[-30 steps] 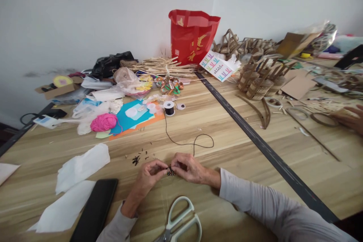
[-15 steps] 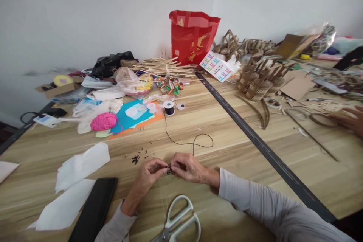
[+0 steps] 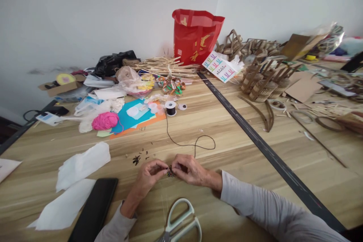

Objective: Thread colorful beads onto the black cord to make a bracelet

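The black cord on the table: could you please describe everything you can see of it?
The black cord is thin and dark, like waxed thread. It unwinds from a small white spool standing by the coloured paper, runs toward the person, curls into one loose loop flat on the wooden table, then ends near the right hand.

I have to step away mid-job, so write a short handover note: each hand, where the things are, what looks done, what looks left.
Left hand: fingertips pinched on the small dark beaded piece.
Right hand: pinching the same piece from the other side; both low over the wooden table.
Black cord loops from the spool toward the hands; whether it joins the piece is hidden.
Loose dark bits lie left of the hands; scissors lie near, untouched.
Done: a short beaded cluster exists. Left: cord uncut, loose bits unused.
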Demonstrator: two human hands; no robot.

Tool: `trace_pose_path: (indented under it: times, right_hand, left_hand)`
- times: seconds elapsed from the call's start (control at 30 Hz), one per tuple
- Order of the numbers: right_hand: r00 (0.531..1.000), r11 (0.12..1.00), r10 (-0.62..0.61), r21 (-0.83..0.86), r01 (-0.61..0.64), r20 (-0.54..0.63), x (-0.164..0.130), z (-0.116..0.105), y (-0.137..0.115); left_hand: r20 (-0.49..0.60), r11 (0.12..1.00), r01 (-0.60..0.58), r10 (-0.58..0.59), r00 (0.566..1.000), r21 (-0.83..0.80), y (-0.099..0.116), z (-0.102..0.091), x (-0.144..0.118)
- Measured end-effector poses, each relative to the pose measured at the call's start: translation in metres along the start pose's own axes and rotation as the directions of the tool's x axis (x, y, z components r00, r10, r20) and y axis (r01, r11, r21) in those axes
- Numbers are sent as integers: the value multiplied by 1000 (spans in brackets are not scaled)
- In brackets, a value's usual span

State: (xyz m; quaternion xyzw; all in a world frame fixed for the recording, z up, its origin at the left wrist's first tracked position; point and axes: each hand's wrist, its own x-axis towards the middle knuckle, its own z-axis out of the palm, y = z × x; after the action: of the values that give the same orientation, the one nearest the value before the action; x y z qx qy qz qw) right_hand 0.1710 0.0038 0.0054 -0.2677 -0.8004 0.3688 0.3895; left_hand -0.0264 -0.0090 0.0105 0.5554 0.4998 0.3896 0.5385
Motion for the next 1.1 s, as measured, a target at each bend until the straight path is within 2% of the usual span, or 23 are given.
trace_pose_path:
  times: [0.5, 1.1]
  right_hand:
    - [1000, 1000, -6, -21, 7, 16, 0, 1, 0]
    - [1000, 999, -17, -31, 17, 23, 0, 1, 1]
  left_hand:
    - [28, 999, 9, -8, 1000, -43, 4, 3, -1]
    - [40, 1000, 1, -2, 999, 27, 4, 6, -4]
